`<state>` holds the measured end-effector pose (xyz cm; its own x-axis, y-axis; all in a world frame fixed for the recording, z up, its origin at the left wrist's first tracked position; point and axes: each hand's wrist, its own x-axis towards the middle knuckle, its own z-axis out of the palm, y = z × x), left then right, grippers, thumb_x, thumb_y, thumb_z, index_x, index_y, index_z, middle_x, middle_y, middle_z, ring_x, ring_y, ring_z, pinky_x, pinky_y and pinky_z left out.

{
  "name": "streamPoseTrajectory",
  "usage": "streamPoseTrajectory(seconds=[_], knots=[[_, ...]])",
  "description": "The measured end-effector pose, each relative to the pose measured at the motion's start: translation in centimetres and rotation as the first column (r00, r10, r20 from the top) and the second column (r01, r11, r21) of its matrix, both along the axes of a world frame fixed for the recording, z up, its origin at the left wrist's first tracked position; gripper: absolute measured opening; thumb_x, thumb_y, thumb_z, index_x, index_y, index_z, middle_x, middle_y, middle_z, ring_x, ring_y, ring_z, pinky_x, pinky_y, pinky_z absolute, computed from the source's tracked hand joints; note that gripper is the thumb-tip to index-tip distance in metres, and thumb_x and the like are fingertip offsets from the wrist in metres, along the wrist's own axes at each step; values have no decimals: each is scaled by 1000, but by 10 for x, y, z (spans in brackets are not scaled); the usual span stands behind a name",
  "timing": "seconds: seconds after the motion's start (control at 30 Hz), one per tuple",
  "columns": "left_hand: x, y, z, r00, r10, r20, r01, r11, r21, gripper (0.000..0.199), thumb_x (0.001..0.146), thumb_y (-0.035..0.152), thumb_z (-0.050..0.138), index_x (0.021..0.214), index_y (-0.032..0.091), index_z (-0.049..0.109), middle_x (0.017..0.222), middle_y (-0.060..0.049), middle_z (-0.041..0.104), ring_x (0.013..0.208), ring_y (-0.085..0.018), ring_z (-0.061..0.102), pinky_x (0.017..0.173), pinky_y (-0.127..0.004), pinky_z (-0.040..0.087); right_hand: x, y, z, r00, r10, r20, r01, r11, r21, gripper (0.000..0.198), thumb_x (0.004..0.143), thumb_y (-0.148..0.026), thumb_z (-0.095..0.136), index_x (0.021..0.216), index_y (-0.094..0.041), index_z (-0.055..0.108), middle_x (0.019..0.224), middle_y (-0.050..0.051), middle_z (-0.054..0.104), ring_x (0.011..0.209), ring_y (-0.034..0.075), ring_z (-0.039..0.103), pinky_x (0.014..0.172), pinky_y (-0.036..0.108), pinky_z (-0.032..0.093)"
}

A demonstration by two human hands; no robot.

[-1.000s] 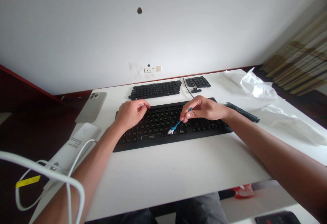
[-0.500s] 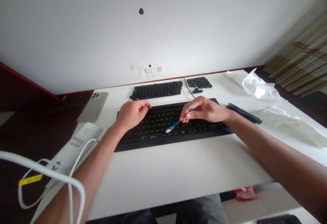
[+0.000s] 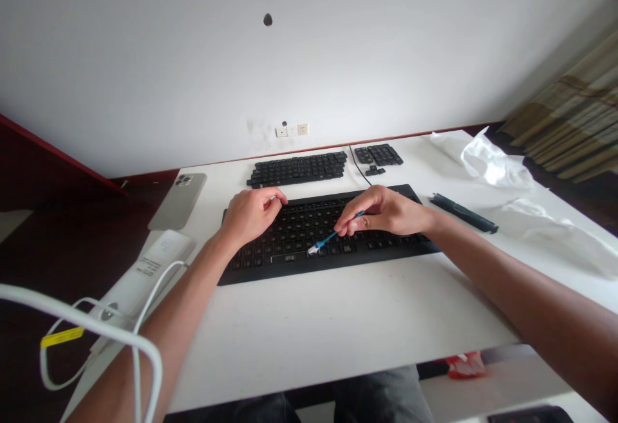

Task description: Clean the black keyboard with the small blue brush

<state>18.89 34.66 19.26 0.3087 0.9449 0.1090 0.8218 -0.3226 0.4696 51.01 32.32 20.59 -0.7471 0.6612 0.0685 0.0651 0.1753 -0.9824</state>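
Note:
A black keyboard with its keycaps off, bare key sockets showing, lies on the white table. My left hand rests at its upper left, fingers curled over the far edge; the fingertips are partly hidden. Between thumb and fingers, my right hand pinches a blue toothbrush. The white bristle head touches the sockets in the bottom row, just right of the long space-bar slot.
Behind the keyboard lie removed keycaps in rows and a smaller keycap group. A black strip and crumpled clear plastic are at right. A phone, white box and white cable sit at left.
The toothbrush head has shifted slightly left and down along the bottom row, with my right hand following. My left hand stays in place on the keyboard.

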Motion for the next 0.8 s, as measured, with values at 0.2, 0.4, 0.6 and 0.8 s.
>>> streamPoseTrajectory(seconds=[0.2, 0.4, 0.6, 0.8], knots=[[-1, 0, -1, 1000, -7, 2, 7, 1000, 3, 29, 95, 28, 56, 96, 27, 84, 54, 4, 57, 54, -15, 48, 65, -30, 34, 2, 1, 0, 998, -28, 58, 27, 1000, 5, 25, 96, -36, 85, 110, -15, 89, 97, 12, 87, 86, 19, 81, 79, 28, 67], [-1, 0, -2, 1000, -6, 4, 5, 1000, 7, 29, 94, 27, 56, 95, 26, 84, 55, 3, 58, 54, -15, 49, 65, -31, 33, 0, 1, -2, 1000, -14, -13, 14, 1000, -20, 23, 96, -33, 85, 112, -17, 89, 99, 11, 87, 85, 17, 81, 79, 27, 67], [0, -1, -1, 1000, 2, -4, -2, 1000, 1, 29, 95, 29, 55, 96, 27, 85, 55, 4, 58, 54, -15, 48, 66, -30, 34, 1, 2, -2, 1000, -5, 7, 6, 999, -32, 27, 96, -36, 85, 113, -15, 89, 99, 12, 87, 86, 18, 81, 79, 29, 67], [-1, 0, -3, 1000, -5, 3, 5, 1000, 2, 29, 95, 30, 55, 95, 27, 84, 54, 4, 56, 54, -15, 48, 66, -31, 34, 3, 3, -2, 998, -33, 45, 34, 999, -27, 26, 95, -36, 87, 111, -16, 89, 97, 12, 87, 87, 18, 82, 80, 27, 66]])
